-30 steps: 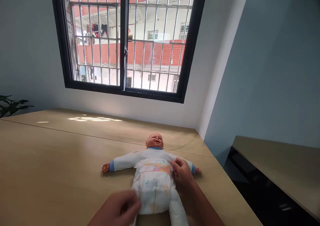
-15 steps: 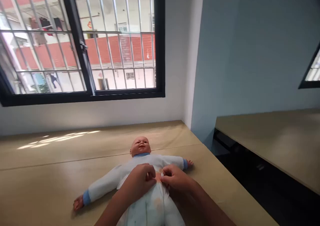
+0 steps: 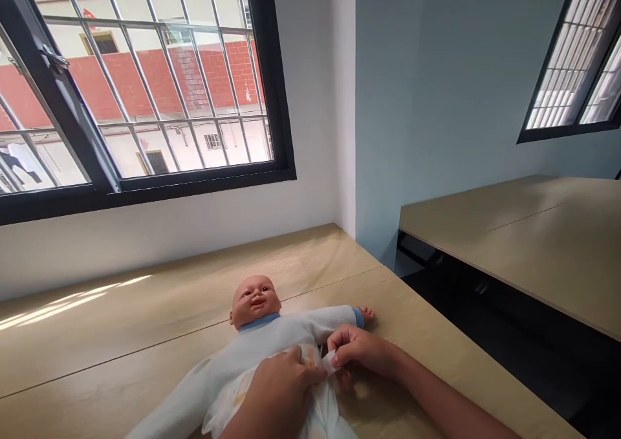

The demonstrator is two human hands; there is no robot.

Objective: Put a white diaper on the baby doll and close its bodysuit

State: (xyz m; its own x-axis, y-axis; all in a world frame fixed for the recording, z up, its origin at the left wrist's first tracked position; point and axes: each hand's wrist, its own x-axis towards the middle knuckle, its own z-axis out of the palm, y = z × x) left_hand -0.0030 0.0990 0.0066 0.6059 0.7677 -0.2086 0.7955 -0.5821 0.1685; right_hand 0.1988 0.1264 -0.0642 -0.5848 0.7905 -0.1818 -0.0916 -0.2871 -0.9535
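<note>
A baby doll [image 3: 262, 337] in a white outfit with blue collar and cuffs lies on its back on the table, arms spread. Around its waist and hips is a white disposable diaper [image 3: 323, 400] with yellowish print. My left hand [image 3: 281, 387] lies over the diaper's front, fingers bent and gripping its upper edge; the hand partly hides the belly. On the doll's other side my right hand [image 3: 361, 352] pinches a small white diaper tab [image 3: 330, 361] between thumb and fingers. The doll's legs are mostly out of view.
The wooden table [image 3: 121, 361] runs along the wall below a barred window [image 3: 160, 90]. Its right edge drops to a dark gap, beyond which stands a second table [image 3: 509, 232]. Sunlight streaks the table at the left.
The view has swung right and come closer to the doll. My right hand has drawn outward with the tab, away from my left hand. My left hand now lies flatter over the diaper's front.
</note>
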